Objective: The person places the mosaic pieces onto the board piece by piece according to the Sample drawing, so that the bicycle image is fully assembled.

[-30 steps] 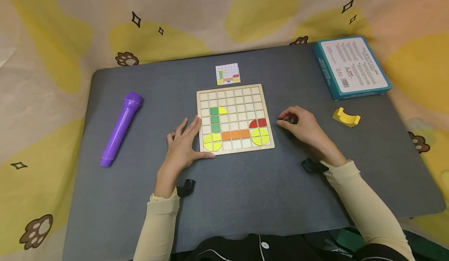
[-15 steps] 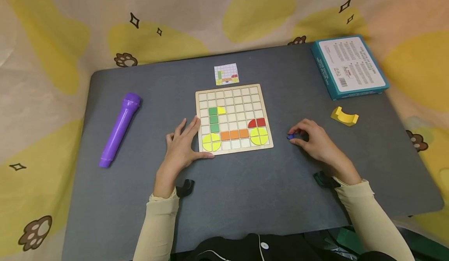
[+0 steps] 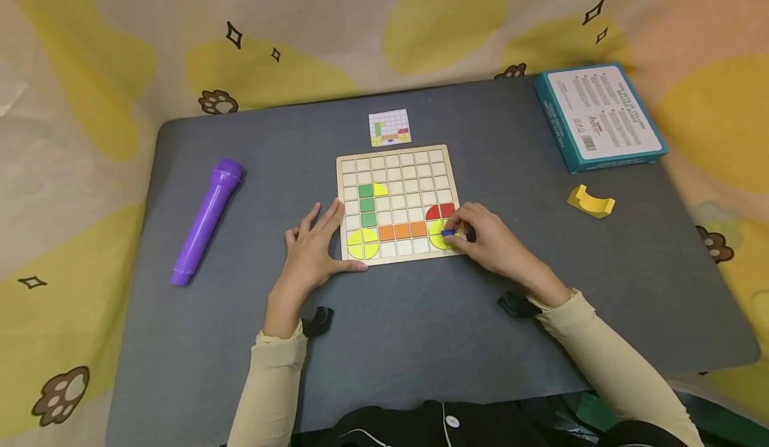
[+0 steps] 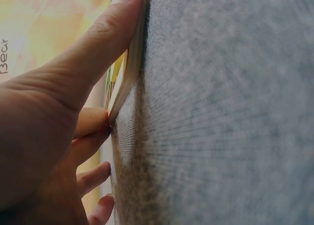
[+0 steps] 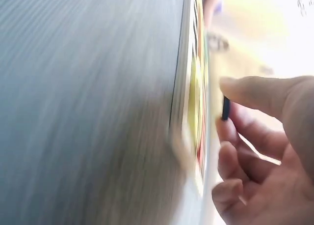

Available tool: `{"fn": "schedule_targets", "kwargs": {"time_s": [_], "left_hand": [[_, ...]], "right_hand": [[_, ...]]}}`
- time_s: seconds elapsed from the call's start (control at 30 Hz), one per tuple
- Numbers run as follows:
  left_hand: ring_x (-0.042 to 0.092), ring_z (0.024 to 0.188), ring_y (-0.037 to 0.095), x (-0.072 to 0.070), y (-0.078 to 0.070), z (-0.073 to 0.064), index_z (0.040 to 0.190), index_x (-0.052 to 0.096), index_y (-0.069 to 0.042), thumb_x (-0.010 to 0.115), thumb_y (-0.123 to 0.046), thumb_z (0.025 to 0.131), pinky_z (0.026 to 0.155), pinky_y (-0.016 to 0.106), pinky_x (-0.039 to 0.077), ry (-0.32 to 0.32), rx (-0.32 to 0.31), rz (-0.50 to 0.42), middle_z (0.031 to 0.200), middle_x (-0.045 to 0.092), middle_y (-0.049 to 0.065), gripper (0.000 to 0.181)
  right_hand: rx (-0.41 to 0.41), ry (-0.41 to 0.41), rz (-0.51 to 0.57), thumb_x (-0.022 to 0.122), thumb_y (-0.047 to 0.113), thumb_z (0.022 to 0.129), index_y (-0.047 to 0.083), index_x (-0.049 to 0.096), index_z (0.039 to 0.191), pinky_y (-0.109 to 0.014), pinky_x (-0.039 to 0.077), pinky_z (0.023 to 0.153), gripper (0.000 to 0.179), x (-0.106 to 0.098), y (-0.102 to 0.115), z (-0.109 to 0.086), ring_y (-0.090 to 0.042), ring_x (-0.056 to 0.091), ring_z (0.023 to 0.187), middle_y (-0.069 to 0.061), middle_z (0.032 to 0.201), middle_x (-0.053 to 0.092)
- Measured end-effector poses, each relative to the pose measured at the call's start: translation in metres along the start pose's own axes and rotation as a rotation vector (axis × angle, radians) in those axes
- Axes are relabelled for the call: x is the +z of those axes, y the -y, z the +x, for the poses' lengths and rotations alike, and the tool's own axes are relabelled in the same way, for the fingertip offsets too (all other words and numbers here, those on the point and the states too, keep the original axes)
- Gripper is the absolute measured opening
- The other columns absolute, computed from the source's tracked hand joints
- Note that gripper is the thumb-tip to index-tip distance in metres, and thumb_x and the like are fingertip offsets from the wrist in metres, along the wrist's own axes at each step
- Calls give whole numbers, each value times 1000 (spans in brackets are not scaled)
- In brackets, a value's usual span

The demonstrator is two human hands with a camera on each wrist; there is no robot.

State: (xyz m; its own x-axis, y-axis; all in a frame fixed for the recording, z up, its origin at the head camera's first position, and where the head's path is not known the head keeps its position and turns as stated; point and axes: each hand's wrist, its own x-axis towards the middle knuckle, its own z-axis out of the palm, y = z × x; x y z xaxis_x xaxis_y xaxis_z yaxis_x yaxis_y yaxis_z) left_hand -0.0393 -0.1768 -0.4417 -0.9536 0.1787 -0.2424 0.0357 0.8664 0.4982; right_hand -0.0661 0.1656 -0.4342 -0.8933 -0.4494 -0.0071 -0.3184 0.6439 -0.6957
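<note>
A square wooden grid board [image 3: 412, 185] lies on the table with green, orange, yellow and red tiles in some of its cells. My left hand [image 3: 311, 252] is spread at the board's lower left corner, fingertips along the left edge and thumb on the front edge. Between thumb and fingers my right hand [image 3: 488, 239] pinches a small blue tile [image 3: 448, 232], over the yellow circle at the board's right side. In the right wrist view the tile [image 5: 226, 108] looks dark and stands on edge, apart from the board [image 5: 180, 87]. A small pattern card [image 3: 390, 127] lies behind the board.
To the left on the grey table [image 3: 420, 340] lies a purple microphone-shaped object [image 3: 207, 223]. A teal box [image 3: 601, 117] sits at the back right, with a yellow curved block [image 3: 591, 201] in front of it. A patterned cloth [image 3: 336, 27] hangs behind.
My right hand first drew back to the right, the blue tile coming into sight in its fingers, then moved left over the board with it. The left hand has stayed at the board's corner.
</note>
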Motion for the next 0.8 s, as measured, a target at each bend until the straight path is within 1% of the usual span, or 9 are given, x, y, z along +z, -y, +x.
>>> {"fn": "schedule_targets", "kwargs": {"time_s": [0.1, 0.2, 0.33, 0.43, 0.53, 0.8], "left_hand": [[7, 167, 33, 0, 1, 0, 172, 19, -21, 97, -52, 72, 115, 61, 18, 0, -2, 7, 180, 14, -6, 130], [7, 167, 33, 0, 1, 1, 171, 19, -21, 96, -52, 72, 115, 61, 18, -1, 0, 10, 180, 14, -6, 130], [8, 167, 34, 2, 0, 2, 171, 20, -20, 96, -53, 72, 114, 61, 19, 0, 4, 15, 180, 15, -5, 130], [8, 167, 34, 2, -2, 3, 171, 20, -20, 96, -53, 72, 114, 61, 19, 2, 4, 15, 180, 15, -5, 130], [8, 167, 33, 2, -3, 3, 171, 20, -19, 96, -53, 72, 114, 61, 19, 0, 4, 14, 180, 15, -5, 130], [8, 167, 33, 1, -3, 2, 171, 20, -20, 96, -53, 72, 114, 61, 18, -3, 3, 11, 180, 15, -5, 130]], "right_hand": [[-36, 9, 1, 81, 15, 94, 10, 71, 99, -39, 48, 84, 12, 14, 15, 12, -21, 57, 96, -4, 102, 67], [-64, 39, -11, 81, 13, 92, 12, 72, 98, -38, 51, 87, 11, 27, 26, 23, -20, 58, 98, -2, 101, 67], [-68, 65, -41, 84, 13, 91, 13, 74, 97, -36, 51, 84, 11, 40, 35, 31, -18, 58, 95, -1, 97, 66], [-49, 74, -54, 86, 14, 89, 13, 76, 96, -35, 51, 82, 12, 44, 39, 31, -18, 58, 94, -2, 98, 65], [-32, 78, -57, 88, 16, 87, 14, 77, 96, -35, 51, 81, 15, 44, 41, 30, -17, 57, 95, -1, 98, 65], [11, 46, -59, 89, 17, 87, 13, 75, 95, -34, 51, 80, 17, 44, 41, 31, -18, 57, 96, -1, 96, 64]]}}
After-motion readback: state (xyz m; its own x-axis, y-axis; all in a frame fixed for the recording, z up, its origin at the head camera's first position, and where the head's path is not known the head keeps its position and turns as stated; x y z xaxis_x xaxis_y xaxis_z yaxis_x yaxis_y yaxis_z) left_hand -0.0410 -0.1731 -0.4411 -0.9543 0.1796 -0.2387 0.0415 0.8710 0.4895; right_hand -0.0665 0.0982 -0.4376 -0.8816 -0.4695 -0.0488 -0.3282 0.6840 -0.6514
